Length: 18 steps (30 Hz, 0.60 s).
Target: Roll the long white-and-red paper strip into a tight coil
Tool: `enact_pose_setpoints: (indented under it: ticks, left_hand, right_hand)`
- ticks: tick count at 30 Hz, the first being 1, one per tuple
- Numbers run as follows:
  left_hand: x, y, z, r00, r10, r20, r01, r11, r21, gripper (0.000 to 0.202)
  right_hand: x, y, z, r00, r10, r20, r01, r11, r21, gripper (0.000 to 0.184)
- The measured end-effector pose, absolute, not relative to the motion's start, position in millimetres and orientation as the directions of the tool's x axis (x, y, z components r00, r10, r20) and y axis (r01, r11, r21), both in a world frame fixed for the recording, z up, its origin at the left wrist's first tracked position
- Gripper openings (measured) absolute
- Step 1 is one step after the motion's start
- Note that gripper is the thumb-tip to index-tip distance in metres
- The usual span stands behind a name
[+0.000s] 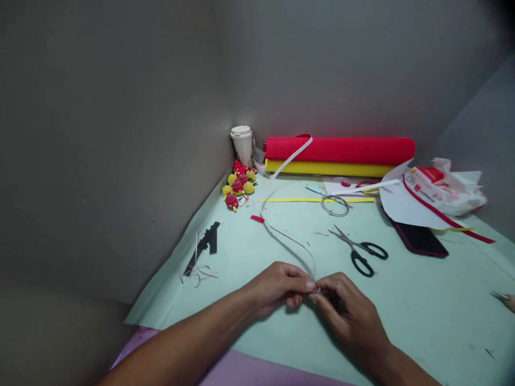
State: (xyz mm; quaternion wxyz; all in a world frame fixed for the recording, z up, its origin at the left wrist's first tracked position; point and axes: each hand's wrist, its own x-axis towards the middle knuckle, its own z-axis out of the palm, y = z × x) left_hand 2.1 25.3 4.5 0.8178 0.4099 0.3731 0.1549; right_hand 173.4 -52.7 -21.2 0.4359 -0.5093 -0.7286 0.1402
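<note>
Treat narrow red-edged paper strip (290,237), centre to lower centre of frame, pinched at near end by fingertips of left hand (277,288) and right hand (351,306), as likely light, springy and easily creased, gripping gently there.

Looking matt and ridged on the red roll (341,149), metallic on the scissors' blades (351,243), glossy on the phone (420,239), crinkly, plastic on the packet (466,190), papery on the pale strip (292,157).

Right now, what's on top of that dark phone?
A white sheet overlaps the far end of the phone, whose near part shows. Whatever else the sheet hides there can't be seen.
</note>
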Motion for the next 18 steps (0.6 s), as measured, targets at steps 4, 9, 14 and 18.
enact_pose_setpoints:
  ticks: [4,9,14,18]
  left_hand:
    - [1.9,25.5,5.3,0.674,0.555,-0.488,0.054,0.622,0.781,0.026]
    - [2.3,25.9,2.1,0.683,0.556,-0.474,0.042,0.617,0.786,0.025]
    - [2.3,26.6,-2.7,0.670,0.559,-0.488,0.046,0.626,0.779,0.031]
    - [1.6,26.6,-3.4,0.675,0.559,-0.482,0.048,0.618,0.784,0.029]
  right_hand:
    - [174.0,-52.6,-21.1,-0.104,0.874,0.475,0.605,0.435,-0.667,0.004]
    - [173.5,-51.5,-20.6,-0.105,0.874,0.474,0.591,0.438,-0.677,0.004]
    - [174.1,-51.7,-23.3,-0.112,0.881,0.460,0.580,0.434,-0.690,0.005]
    - [175.3,-51.9,-25.8,-0.114,0.889,0.445,0.574,0.424,-0.700,0.005]
